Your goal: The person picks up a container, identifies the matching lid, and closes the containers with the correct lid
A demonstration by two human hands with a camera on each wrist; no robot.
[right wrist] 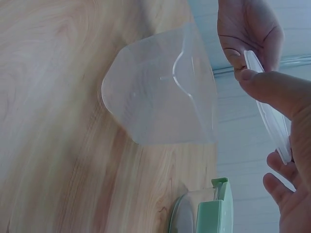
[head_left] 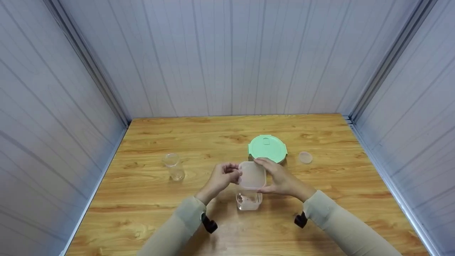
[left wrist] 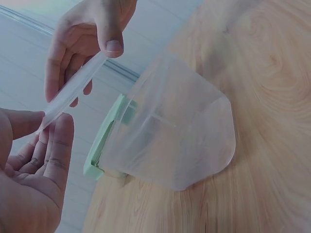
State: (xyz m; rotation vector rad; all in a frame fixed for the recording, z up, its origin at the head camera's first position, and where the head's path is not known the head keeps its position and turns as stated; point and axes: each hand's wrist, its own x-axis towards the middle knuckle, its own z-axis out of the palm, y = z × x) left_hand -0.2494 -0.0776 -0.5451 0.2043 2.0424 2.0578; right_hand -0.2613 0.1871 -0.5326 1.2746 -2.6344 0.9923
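Note:
A translucent square lid (head_left: pixel 252 174) is held up between both hands, above a clear plastic container (head_left: pixel 249 202) that stands upright on the table. At one edge, my left hand (head_left: pixel 221 177) pinches the lid between thumb and fingers. My right hand (head_left: pixel 284 179) grips the opposite side, its thumb on the near edge and fingers at the far one. Seen from the left wrist, the lid (left wrist: pixel 75 90) is tilted and apart from the container's rim. The right wrist view shows the container (right wrist: pixel 160 92) uncovered, with nothing visible inside.
Just behind the hands sits a round food container with a mint green clip lid (head_left: pixel 267 148). A clear cylindrical jar (head_left: pixel 175 168) stands to the left on the wooden table (head_left: pixel 142 213). To the right lies a small round translucent lid (head_left: pixel 305 157). Pale panel walls (head_left: pixel 227 60) enclose the table.

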